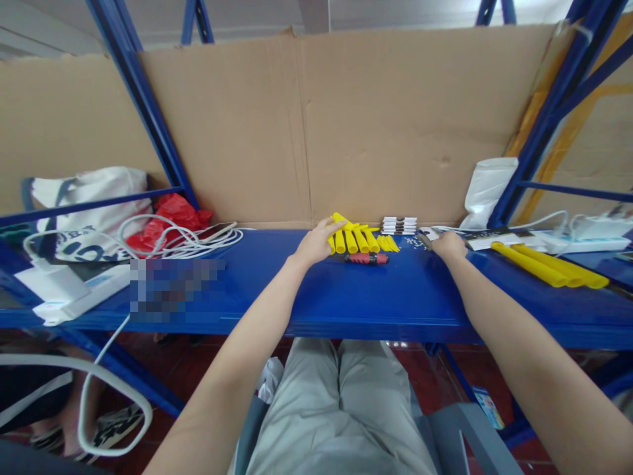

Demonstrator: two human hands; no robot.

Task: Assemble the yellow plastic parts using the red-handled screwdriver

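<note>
touching the yellow tubes [350, 242] behind the red tool [368, 258], perhaps to align them, our left hand [315, 244] bends; right of this tool is our right hand [450, 245]. how firmly each grips, we cannot tell.

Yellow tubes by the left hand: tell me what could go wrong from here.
The left hand is at the left end of the row of yellow tubes; a nudge might roll them out of line, perhaps against the red-and-black tool lying just in front. The right hand is close to small pale bits strewn on the blue table; a careless sweep could scatter them.
</note>
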